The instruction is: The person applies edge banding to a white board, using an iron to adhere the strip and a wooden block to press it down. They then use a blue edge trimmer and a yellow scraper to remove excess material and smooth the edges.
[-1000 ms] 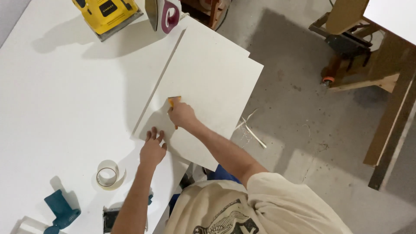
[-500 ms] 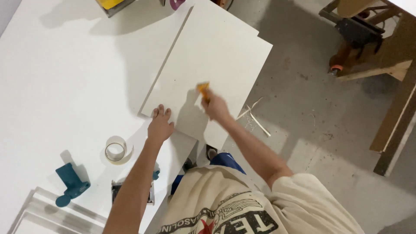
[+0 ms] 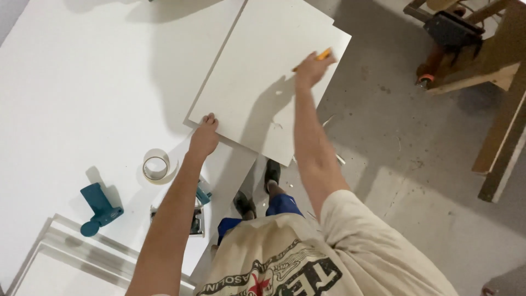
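— Where are we with the panel (image 3: 257, 82)?
— We're working along its far edge, by our judgement. It lies top centre of the frame, overhanging the tabletop (image 3: 82, 82). Our left hand (image 3: 204, 137) presses flat, fingers spread, on its near corner; our right hand (image 3: 310, 68) is clamped on an orange tool (image 3: 323, 54) at its right edge.
— And next?
— Probably a steady panel and firm left-hand pressure.

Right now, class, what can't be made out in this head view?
- Orange tool: mostly hidden inside the right hand; its kind is unclear.
- Dark object on the table: partly covered by the left forearm.
- Board: far end cut off by the top edge.
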